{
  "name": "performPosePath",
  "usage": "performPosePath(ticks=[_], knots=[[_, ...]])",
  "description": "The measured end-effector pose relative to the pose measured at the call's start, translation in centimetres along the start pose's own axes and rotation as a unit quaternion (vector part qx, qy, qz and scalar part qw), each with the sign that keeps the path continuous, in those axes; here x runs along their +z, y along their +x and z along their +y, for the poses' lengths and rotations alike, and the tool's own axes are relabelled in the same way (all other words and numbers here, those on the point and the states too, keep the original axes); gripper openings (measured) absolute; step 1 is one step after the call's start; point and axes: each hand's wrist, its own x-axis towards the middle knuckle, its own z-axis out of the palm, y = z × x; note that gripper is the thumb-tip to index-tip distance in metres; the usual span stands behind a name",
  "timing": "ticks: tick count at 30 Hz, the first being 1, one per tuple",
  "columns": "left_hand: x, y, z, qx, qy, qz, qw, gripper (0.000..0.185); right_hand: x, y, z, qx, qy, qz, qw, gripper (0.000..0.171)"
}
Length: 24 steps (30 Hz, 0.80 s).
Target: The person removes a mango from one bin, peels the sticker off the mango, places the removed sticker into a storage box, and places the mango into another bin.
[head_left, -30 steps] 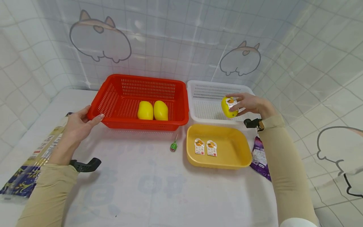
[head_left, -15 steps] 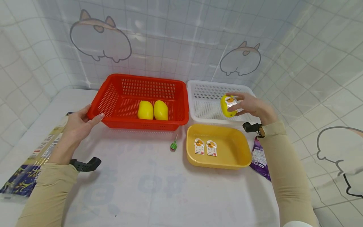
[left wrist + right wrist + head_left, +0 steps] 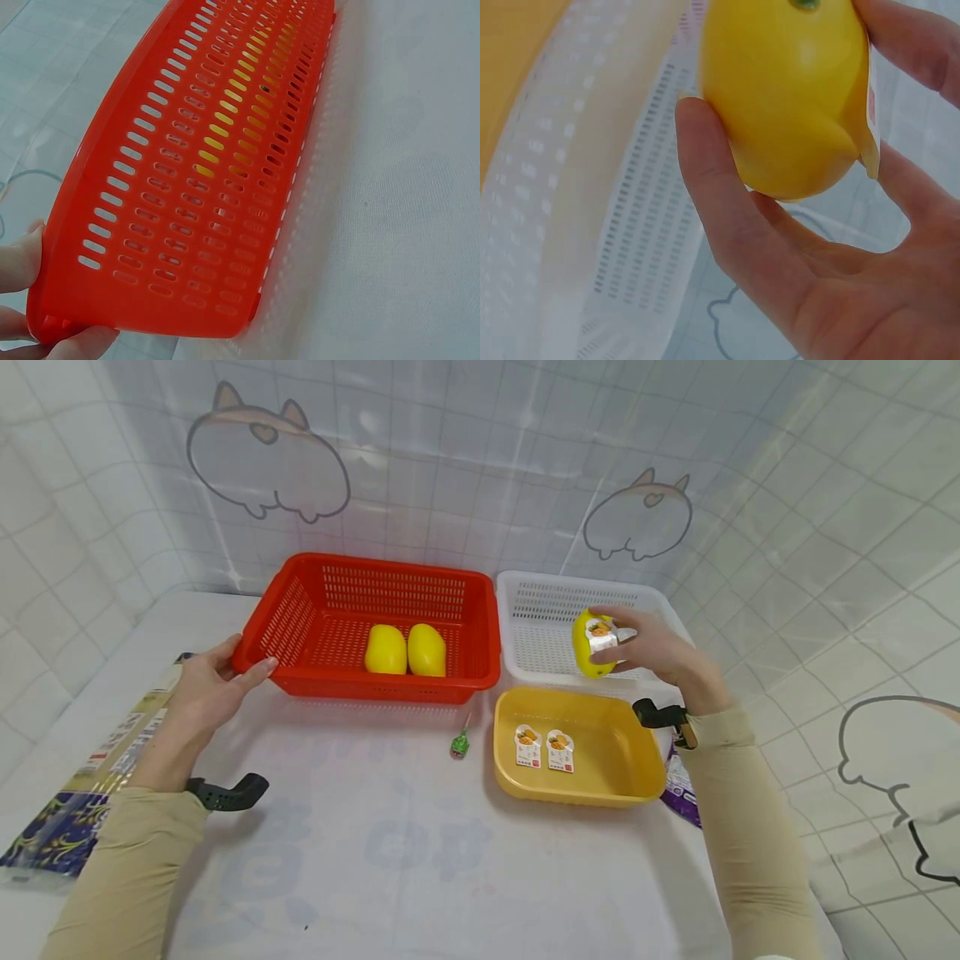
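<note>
Fingers (image 3: pixel 628 631) grip a yellow fruit (image 3: pixel 592 644), seemingly over white basket (image 3: pixel 542 615).

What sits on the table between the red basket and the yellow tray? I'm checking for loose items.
In the head view, a small green-wrapped lollipop lies between red basket and yellow tray.

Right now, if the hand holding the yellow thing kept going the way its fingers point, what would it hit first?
The right hand holds a yellow fruit above the white basket, fingers pointing left. Going on, it would probably meet the red basket wall first, though it may be high enough to pass over.
</note>
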Motion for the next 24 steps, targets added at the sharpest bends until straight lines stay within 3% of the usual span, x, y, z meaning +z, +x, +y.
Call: performPosePath(ticks=[24], knots=[[-0.1, 0.2, 0.1, 0.000, 0.008, -0.002, 1.0000, 0.097, 4.0, -2.1, -1.5, -0.030, -0.002, 0.008, 1.000, 0.081]])
